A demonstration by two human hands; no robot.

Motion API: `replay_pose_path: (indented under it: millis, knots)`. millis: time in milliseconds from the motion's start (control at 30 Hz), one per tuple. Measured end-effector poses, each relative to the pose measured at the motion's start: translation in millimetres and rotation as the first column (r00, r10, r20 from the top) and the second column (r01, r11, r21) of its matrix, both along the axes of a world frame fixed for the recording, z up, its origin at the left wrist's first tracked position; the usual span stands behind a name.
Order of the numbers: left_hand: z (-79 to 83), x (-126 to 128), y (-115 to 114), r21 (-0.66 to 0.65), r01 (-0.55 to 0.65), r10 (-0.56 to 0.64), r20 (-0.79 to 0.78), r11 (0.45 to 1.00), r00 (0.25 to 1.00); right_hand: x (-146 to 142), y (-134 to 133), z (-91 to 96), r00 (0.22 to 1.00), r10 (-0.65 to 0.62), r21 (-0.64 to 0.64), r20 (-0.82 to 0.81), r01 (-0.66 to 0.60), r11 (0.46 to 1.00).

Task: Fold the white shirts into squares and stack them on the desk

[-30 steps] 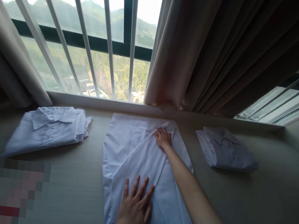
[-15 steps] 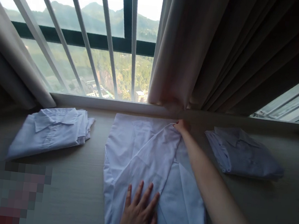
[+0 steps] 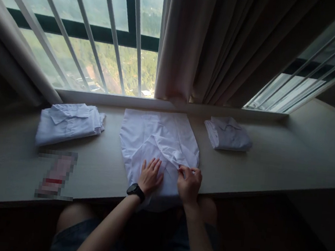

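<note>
A white shirt (image 3: 138, 132) lies spread on the table in front of me, its near end hanging over the front edge. My left hand (image 3: 150, 176), with a black watch at the wrist, rests flat on the cloth, fingers stretched. Just to its right, my right hand (image 3: 189, 182) is closed in a pinch on a flap of the same shirt. That flap is turned back and makes a slanting, wrinkled fold across the middle. The fingertips of my right hand are partly hidden by the hand itself.
Folded white shirts lie on either side, one at the left (image 3: 69, 126) and one at the right (image 3: 229, 134). A blurred-out item (image 3: 57, 173) is near the left front edge. Behind the table (image 3: 273, 153) stand a barred window and a curtain (image 3: 179, 42).
My right hand has come from the shirt's far right corner back toward me, drawing the flap along. My left hand stays flat on the cloth. The view has shifted, showing more of the table's front.
</note>
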State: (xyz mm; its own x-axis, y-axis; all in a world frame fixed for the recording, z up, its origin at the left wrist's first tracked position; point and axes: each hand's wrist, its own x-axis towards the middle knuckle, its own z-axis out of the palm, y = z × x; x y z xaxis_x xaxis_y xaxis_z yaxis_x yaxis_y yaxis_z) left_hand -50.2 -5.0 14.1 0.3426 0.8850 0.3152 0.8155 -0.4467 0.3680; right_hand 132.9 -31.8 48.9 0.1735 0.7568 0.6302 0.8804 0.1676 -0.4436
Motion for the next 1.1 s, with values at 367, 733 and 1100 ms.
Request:
replay_pose_path:
  millis: [367,733,1100]
  knots:
    - [56.3,-9.9,-49.7,0.063,0.331,-0.322,-0.117,0.942,0.939,-25.7,-87.8,-28.5,0.949,0.19,-0.262,-0.251,-0.256,0.931]
    - [42.1,1.2,-57.0,-0.25,0.078,0.003,0.308,0.965,0.951,-46.4,-85.8,-20.1,0.777,0.017,-0.285,-0.629,-0.251,0.925]
    - [50.9,0.2,-56.1,-0.398,0.105,0.082,0.426,0.912,0.901,-42.6,-78.3,-15.8,0.87,0.045,-0.333,-0.49,-0.235,0.913]
